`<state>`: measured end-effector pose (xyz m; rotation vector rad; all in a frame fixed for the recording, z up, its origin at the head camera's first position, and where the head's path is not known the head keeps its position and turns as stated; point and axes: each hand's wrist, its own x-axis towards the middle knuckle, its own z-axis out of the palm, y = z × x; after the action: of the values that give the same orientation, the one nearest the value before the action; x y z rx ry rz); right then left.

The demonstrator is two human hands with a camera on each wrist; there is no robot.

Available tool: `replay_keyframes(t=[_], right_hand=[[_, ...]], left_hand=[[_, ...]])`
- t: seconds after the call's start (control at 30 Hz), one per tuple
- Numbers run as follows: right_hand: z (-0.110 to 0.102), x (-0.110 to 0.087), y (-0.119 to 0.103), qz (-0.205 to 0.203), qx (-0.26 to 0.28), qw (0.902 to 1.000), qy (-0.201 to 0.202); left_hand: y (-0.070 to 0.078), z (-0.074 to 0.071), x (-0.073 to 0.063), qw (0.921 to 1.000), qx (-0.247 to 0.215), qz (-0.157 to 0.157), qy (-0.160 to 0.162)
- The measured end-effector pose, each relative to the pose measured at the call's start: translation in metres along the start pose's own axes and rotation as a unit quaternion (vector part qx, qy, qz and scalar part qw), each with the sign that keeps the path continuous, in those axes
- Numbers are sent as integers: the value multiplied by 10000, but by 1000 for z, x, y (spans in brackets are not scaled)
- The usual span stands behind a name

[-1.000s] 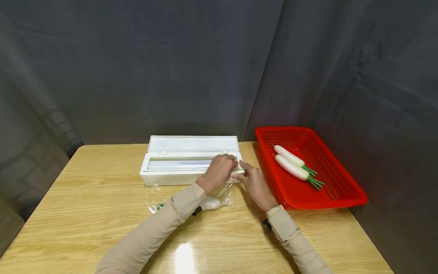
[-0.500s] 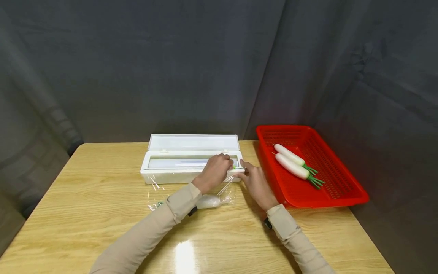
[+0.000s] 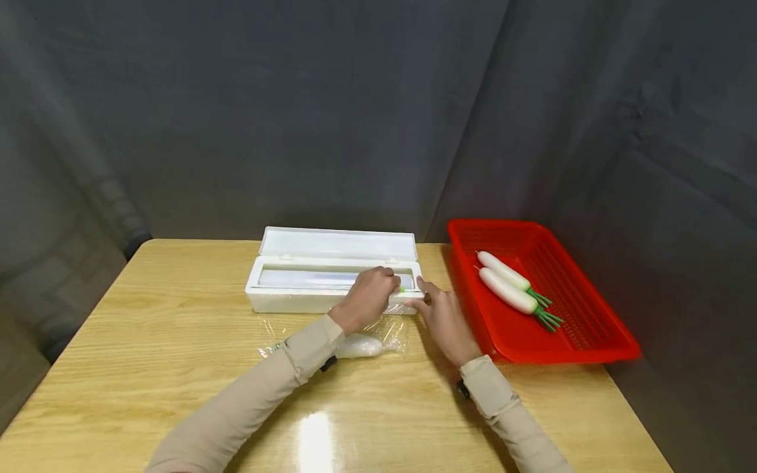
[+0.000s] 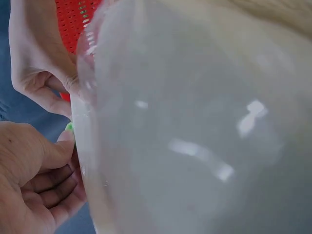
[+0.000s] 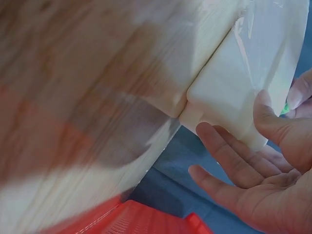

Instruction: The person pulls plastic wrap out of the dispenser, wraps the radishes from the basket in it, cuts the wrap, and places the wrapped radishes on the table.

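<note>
A white cling film dispenser [image 3: 331, 301] stands with its lid [image 3: 340, 243] raised and a roll of film [image 3: 296, 278] inside. My left hand [image 3: 365, 299] pinches a small green slider [image 3: 403, 289] on its front edge, near the right end. At that end my right hand [image 3: 443, 322] grips the corner, thumb on the front face in the right wrist view. Clear film [image 4: 185, 117] hangs from the front edge and fills much of the left wrist view. On the table under the film lies a white radish [image 3: 359, 345], partly hidden by my left forearm.
A red plastic basket [image 3: 491, 338] stands to the right of the dispenser, with two white radishes [image 3: 508, 290] with green stems in it. The wooden table [image 3: 148, 341] runs back to a dark curtain [image 3: 296, 118].
My left hand has slid slightly left along the dispenser's front edge, and the green slider shows a little further left. My right hand keeps its hold on the corner.
</note>
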<state>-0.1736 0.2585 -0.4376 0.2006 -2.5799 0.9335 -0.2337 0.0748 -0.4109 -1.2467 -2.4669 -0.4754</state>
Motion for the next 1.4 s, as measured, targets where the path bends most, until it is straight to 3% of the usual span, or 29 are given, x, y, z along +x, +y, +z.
replay_keyframes(t=[0.5, 0.77, 1.4], right_hand=[[1, -1, -2, 55, -27, 10000, -49], [2, -2, 0, -39, 1, 10000, 89], [2, -1, 0, -48, 35, 10000, 50]], left_hand=[[-11, -8, -20, 9995, 84, 76, 309], [-12, -9, -23, 9984, 138, 71, 543], [-25, -15, -38, 9967, 283, 18, 764]])
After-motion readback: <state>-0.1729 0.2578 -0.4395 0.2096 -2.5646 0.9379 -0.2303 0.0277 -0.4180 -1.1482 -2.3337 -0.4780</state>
